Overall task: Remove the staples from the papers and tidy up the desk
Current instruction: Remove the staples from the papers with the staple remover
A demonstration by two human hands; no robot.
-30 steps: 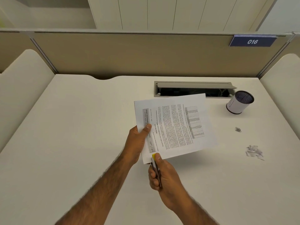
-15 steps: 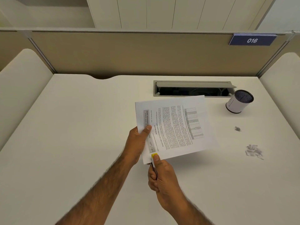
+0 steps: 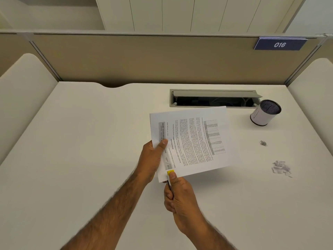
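Yellow-tipped staple remover (image 3: 170,172) now pressed onto the lower left corner of the papers (image 3: 191,141), a touch further onto the sheet than a second ago, when only its tip met the edge. Gripped in the right hand (image 3: 180,197), fingers closed round the dark shaft, thumb laid just behind the yellow head. Papers held up off the worktop (image 3: 90,159) at the middle of the frame, printed side up and turned sideways, pinched along the left edge by the left hand (image 3: 153,159), thumb on top. Sheets barely shifted over that second, only tilted slightly. Staple itself too small to make out under the tool. Judged as the prying step on this corner just begun, not finished: no staple seen free here. Further right, lying apart on the worktop, a small dark heap of what looks like pulled staples (image 3: 263,143) and, lower, some torn paper scraps (image 3: 281,168), both left for the tidying. Mesh pen cup (image 3: 264,112) at upper right, beside the open cable tray (image 3: 214,98).
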